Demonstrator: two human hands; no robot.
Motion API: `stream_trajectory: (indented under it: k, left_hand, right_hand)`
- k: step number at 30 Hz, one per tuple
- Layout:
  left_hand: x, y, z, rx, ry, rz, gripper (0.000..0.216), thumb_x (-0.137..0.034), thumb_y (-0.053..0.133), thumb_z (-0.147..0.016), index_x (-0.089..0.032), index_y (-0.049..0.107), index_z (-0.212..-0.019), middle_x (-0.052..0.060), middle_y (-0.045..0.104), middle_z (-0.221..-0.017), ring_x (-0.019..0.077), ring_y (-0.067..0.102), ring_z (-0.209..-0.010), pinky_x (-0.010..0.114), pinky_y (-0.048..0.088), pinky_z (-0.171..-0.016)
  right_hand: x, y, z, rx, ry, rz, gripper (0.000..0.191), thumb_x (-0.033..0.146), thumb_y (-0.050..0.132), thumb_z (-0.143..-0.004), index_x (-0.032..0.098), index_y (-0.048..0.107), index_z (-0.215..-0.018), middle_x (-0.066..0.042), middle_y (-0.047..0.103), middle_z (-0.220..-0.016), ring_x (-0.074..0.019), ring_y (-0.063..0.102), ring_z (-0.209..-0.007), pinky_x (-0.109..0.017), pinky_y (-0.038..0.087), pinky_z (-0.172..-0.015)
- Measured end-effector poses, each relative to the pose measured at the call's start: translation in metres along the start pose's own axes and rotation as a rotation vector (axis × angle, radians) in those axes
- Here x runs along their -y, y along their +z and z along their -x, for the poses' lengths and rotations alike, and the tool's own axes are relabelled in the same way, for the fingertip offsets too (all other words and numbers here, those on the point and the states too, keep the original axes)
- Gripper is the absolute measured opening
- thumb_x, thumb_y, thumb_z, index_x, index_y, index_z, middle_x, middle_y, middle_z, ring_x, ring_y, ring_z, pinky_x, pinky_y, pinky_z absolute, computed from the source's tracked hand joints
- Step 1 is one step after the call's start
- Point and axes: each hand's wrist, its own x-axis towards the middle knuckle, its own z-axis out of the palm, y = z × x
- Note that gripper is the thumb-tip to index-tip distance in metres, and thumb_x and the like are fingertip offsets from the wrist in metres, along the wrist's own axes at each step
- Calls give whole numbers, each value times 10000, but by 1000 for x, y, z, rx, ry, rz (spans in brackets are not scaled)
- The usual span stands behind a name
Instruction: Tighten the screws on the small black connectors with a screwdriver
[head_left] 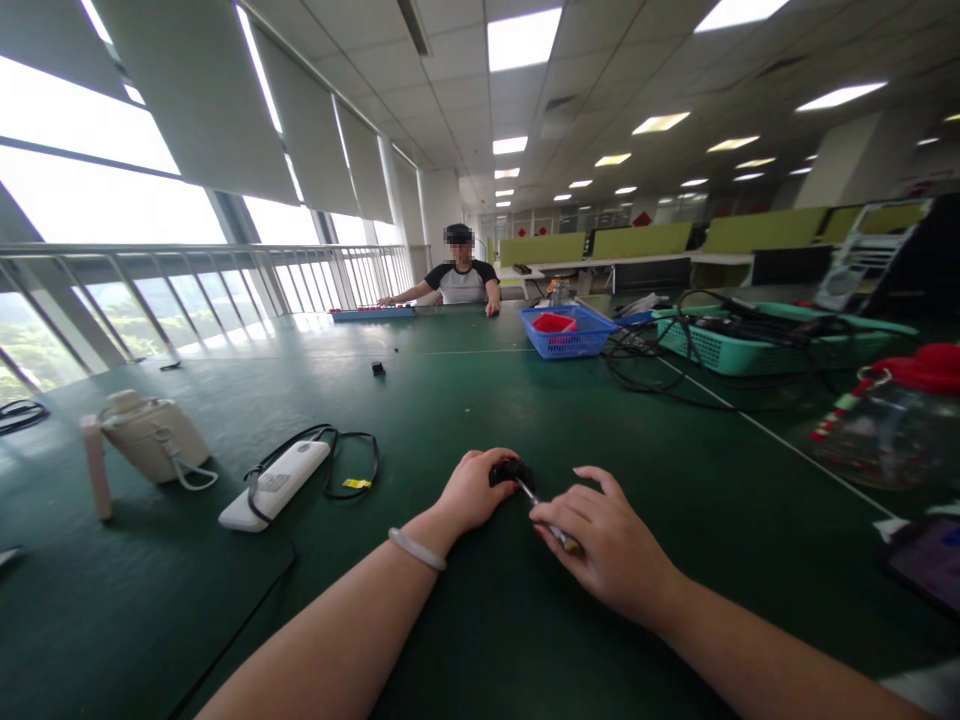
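My left hand [478, 488] is closed around a small black rounded object [513, 470] on the green table. Its exact kind is too dark to make out. Between the thumb and fingers of my right hand [600, 535] is a screwdriver [528, 491], held at a slant. Its metal shaft points up and left, and the tip meets the near side of the black object. The handle's end shows below my fingers, while the rest of the handle is partly covered. The index finger of that hand is raised off the tool.
A white power strip [281, 485] with black cable and a beige bottle [154, 435] stand left. Rightward are a blue basket [568, 340], a green basket [739, 350] with cables, a red-lidded jar [892, 430] and a phone [926, 560]. A person [461, 280] sits across the table.
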Motion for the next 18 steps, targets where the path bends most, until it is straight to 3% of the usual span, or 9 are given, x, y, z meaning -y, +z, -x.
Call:
stream_trajectory:
  k: [18]
  left_hand:
    - [-2,-1,2,-2,37,-12,434,-245,681,-764,-283,634,-1194,23,682,-1125,233,556,-1119,358,426,-1012]
  right_hand:
    - [3,-3,-1,-107,-8,-17,167,217,543,-937,232,679,-1032,9,704,-797,-140,596,-693,-461,300,-1021]
